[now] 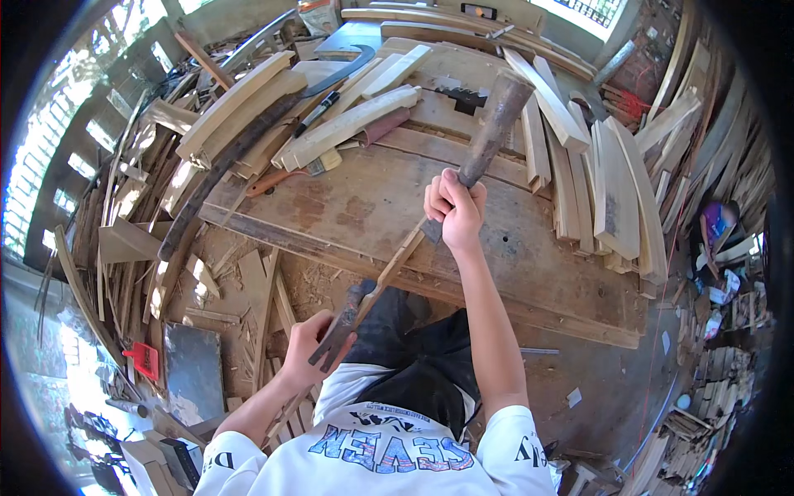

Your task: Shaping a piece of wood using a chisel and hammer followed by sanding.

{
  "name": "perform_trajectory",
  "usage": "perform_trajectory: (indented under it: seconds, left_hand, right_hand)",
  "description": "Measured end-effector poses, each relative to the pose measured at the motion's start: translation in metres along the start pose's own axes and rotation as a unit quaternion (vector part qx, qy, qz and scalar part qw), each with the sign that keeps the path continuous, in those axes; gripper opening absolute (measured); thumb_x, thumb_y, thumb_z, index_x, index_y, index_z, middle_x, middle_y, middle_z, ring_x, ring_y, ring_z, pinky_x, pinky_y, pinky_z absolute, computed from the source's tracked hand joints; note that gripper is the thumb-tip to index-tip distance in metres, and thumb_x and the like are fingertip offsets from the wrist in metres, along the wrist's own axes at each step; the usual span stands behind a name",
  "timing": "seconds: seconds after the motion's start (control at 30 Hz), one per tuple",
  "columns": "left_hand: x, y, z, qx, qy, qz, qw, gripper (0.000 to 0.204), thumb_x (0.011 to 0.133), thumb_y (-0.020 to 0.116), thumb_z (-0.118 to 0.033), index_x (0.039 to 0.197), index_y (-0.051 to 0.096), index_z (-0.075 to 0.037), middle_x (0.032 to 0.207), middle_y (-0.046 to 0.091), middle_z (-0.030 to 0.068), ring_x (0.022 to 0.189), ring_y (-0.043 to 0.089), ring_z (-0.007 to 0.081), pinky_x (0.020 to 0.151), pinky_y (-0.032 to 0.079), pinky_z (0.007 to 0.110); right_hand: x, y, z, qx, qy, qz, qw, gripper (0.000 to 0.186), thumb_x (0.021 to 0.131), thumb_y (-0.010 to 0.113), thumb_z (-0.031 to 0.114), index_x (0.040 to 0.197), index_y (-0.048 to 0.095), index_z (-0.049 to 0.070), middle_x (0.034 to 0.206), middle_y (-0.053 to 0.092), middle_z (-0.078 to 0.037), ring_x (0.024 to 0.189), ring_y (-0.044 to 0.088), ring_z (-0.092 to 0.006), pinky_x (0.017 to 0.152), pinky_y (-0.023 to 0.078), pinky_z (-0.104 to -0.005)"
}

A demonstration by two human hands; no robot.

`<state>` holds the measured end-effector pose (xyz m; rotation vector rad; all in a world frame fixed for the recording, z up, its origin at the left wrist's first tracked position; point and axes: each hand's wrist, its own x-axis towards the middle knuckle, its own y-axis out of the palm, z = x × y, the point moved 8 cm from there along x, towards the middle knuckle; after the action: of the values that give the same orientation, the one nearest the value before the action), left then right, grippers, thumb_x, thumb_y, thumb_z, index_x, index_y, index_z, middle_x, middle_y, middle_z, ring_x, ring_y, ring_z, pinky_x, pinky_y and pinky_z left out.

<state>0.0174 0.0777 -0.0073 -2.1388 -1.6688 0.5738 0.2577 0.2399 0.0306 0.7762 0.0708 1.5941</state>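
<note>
At a cluttered woodshop, the left hand (304,345), at 7 o'clock, is wrapped around the dark handle of a curved blade (346,321). Just past it toward 12 o'clock, the right hand (454,208) grips both a thin wooden strip (395,266) and a thick worn wooden mallet (495,124). Beyond lies the workbench (538,273), with stacked curved planks (616,190) at 2 o'clock.

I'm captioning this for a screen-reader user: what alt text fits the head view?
Seen from above, a person's right hand grips a thick wooden club while the left hand holds a thin wooden strip and a dark blade by a workbench stacked with planks.
</note>
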Motion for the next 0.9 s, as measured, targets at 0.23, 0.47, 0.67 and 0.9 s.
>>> perform_trajectory:
  seconds: [0.23, 0.47, 0.67, 0.9]
  left_hand:
    - [0.006, 0.004, -0.008, 0.046, 0.063, -0.016, 0.997, 0.021, 0.079, 0.074, -0.011, 0.089, 0.06, 0.001, 0.063, 0.046, 0.0168, 0.058, 0.041, 0.0309, 0.055, 0.043, 0.034]
    - [0.009, 0.01, -0.003, 0.014, 0.071, -0.003, 0.997, 0.02, 0.077, 0.071, -0.007, 0.092, 0.059, 0.0, 0.063, 0.048, 0.0198, 0.056, 0.046, 0.0395, 0.055, 0.045, 0.036]
    - [0.011, 0.014, 0.001, -0.016, 0.041, -0.001, 0.999, 0.021, 0.076, 0.071, -0.007, 0.092, 0.059, 0.0, 0.064, 0.049, 0.0204, 0.057, 0.041, 0.0392, 0.055, 0.045, 0.036]
    - [0.011, 0.015, 0.003, -0.009, 0.041, 0.025, 0.999, 0.024, 0.082, 0.074, -0.008, 0.101, 0.064, 0.003, 0.068, 0.053, 0.0081, 0.064, 0.041, 0.0098, 0.057, 0.039, 0.027]
  right_hand:
    - [0.003, 0.003, 0.01, -0.015, -0.027, 0.026, 0.999, 0.046, 0.103, 0.048, 0.026, 0.062, 0.03, 0.012, 0.05, 0.032, -0.001, 0.042, 0.034, -0.0132, 0.043, 0.027, -0.0303]
    - [-0.001, 0.004, 0.008, 0.004, -0.027, 0.024, 0.999, 0.044, 0.103, 0.045, 0.026, 0.063, 0.03, 0.013, 0.05, 0.031, -0.001, 0.041, 0.031, -0.0131, 0.042, 0.026, -0.0304]
    - [-0.006, 0.002, -0.006, 0.044, 0.002, 0.037, 0.998, 0.046, 0.104, 0.046, 0.03, 0.064, 0.028, 0.014, 0.05, 0.029, 0.0, 0.041, 0.028, -0.0118, 0.042, 0.022, -0.0296]
    - [-0.02, 0.005, -0.031, 0.215, 0.103, -0.014, 0.971, 0.048, 0.104, 0.047, 0.034, 0.064, 0.029, 0.015, 0.049, 0.025, 0.001, 0.038, 0.025, -0.0115, 0.039, 0.019, -0.0303]
